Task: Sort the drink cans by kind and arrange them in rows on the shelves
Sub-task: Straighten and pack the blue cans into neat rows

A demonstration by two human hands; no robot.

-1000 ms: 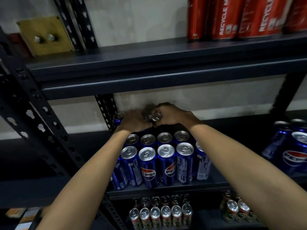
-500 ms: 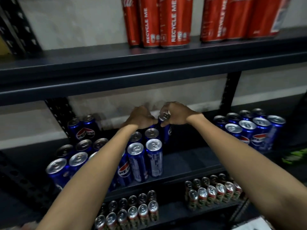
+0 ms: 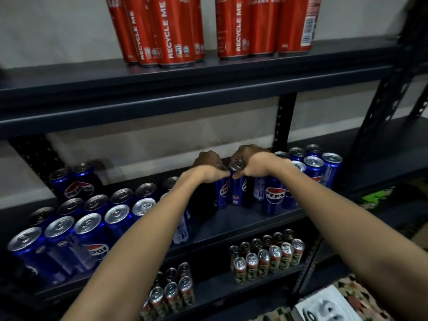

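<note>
Shelving (image 3: 208, 228) — dark metal, apparently against pale wall (image 3: 58, 31).

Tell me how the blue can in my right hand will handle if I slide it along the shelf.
The blue can is tall and slim, so it probably tips easily. Its smooth metal wall likely slides well on the shelf. The right hand grips its top, which should steady it.

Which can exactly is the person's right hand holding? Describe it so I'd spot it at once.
Find the middle shelf of the dark rack, the one full of blue cans. Near its centre two hands meet; the right hand grips the blue Pepsi can by its top. Its silver lid is the only one showing between both fists.
</note>
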